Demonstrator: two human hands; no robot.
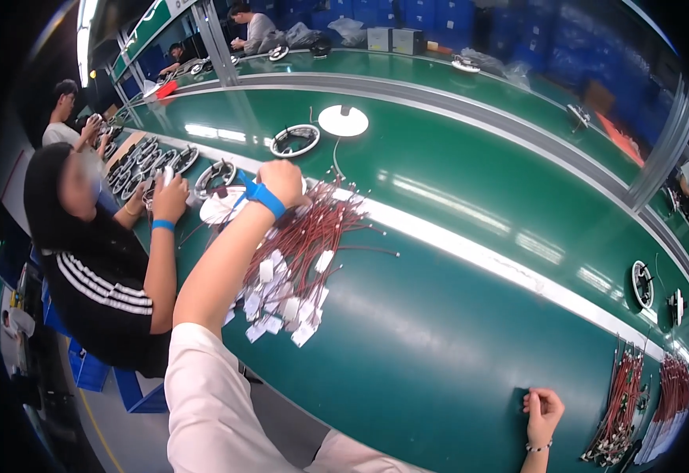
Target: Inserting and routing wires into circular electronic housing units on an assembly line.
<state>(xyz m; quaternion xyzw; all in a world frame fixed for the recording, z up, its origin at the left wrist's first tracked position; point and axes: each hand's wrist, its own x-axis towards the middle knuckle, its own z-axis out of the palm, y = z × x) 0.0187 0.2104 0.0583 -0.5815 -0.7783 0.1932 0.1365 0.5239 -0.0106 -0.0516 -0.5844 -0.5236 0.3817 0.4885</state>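
My left hand (281,183), with a blue strap at its wrist, reaches to the far left over a heap of dark red wire leads (317,225). Its fingers are curled downward, and what they hold, if anything, is hidden. White tags (281,303) hang on the near ends of the leads. Beside that forearm lies a white disc (222,206), partly covered. At the lower right, my right hand (543,410) is loosely closed above the green table (431,339); nothing shows in its fingers.
A co-worker (96,260) in black works close by on my left. Beyond a pale rail run a ring-shaped part (295,141) and a white round plate (343,121) on the green belt. Bundled red leads (624,402) lie at the right edge. Black-and-white rings (143,165) stand in rows.
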